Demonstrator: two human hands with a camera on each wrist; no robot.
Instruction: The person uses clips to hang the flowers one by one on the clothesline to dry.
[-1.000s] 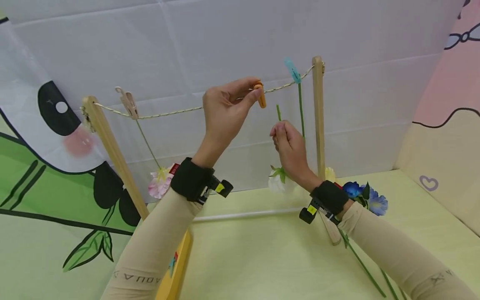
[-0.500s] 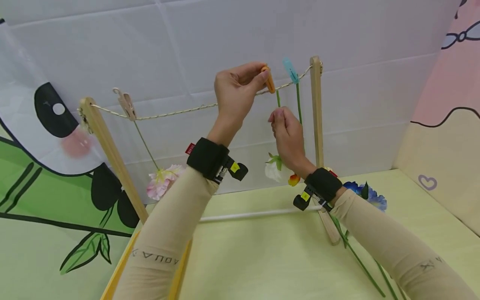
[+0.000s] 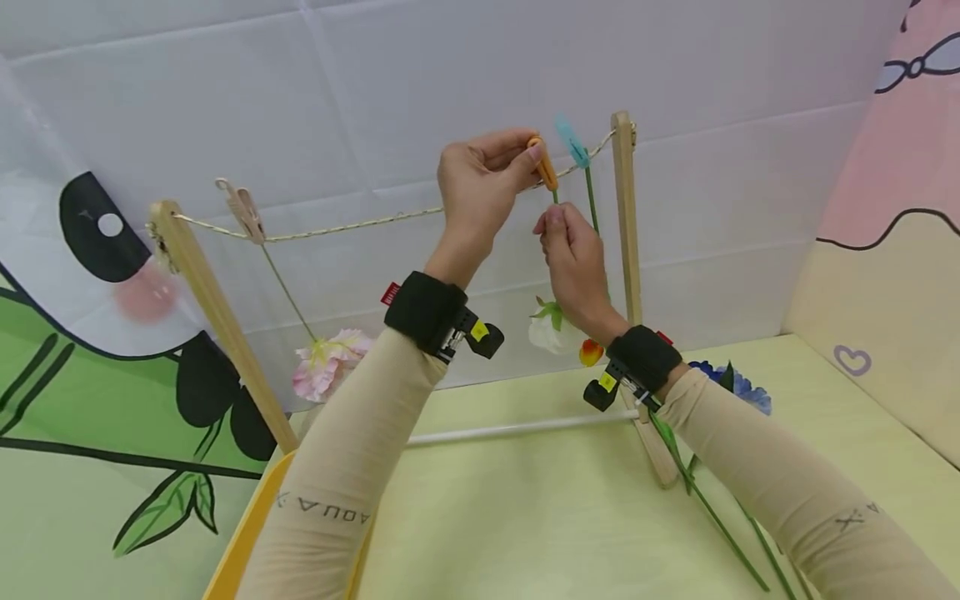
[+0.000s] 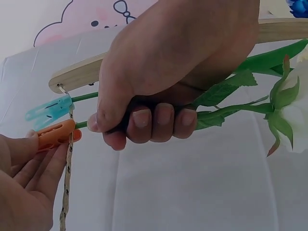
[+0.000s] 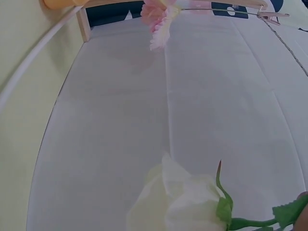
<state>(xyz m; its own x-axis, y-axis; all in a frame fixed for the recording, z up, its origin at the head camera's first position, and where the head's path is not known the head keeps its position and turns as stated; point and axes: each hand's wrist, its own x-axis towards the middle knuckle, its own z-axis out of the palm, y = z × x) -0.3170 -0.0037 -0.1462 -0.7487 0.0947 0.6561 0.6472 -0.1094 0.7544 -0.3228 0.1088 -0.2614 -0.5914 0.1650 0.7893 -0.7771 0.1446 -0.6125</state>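
Left hand [image 3: 477, 190] pinching the orange clip [image 3: 548, 168] at the cord [image 3: 360, 224]; right hand [image 3: 576, 262] gripping the white flower [image 3: 552, 335], head-down below, by its stem [image 3: 555, 197]; flower probably light, petals [image 5: 168, 202] soft, easily creased; stem stiffer, the better hold.

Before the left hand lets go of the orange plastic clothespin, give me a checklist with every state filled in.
1. Left hand pinching the orange plastic clothespin: ok.
2. Right hand gripping the green stem of the large white flower: ok, bloom hanging below.
3. Clothespin tip at the cream patterned rope: ok, they meet in the left wrist view.
4. Stem end up at the clothespin tip: ok.
5. Clothespin biting firmly on both stem and rope: cannot tell; the grip inside is hidden.
6. Neighbouring translucent light-blue plastic clothespin on the rope with its own stem: ok, beside the orange one.
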